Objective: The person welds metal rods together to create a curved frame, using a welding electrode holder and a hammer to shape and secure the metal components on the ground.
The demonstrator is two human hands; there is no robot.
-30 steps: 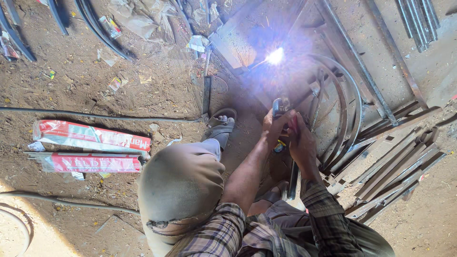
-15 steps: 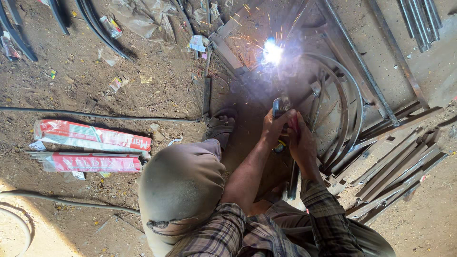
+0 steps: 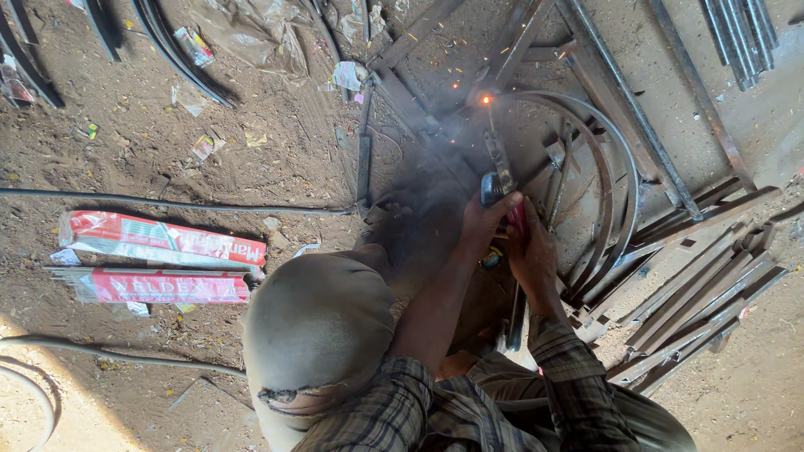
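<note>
- While the person crouches low over the work, the dirt floor (image 3: 167,159) around is crowded with steel: a welded frame of flat bars (image 3: 536,59) and curved steel hoops (image 3: 620,184) lie just ahead, and a bundle of angle bars (image 3: 703,293) lies at the right.
- Two red electrode packets (image 3: 159,259) lie well apart on the left, beside a long cable (image 3: 167,203).
- Both hands meet near the hoops; the left hand (image 3: 481,222) has its fingers closed on the electrode holder (image 3: 496,180), and the right hand (image 3: 532,251) is closed just beside it, probably on the same handle, but smoke blurs this part.
- The welding rod (image 3: 490,125) points away from the holder, its tip touching the frame at a small orange glow (image 3: 486,100), with sparks near.
- Risk, as I judge: both hands are bare and close to hot metal, so flying sparks may burn them; if the grip slips, the rod may stick to the frame.
</note>
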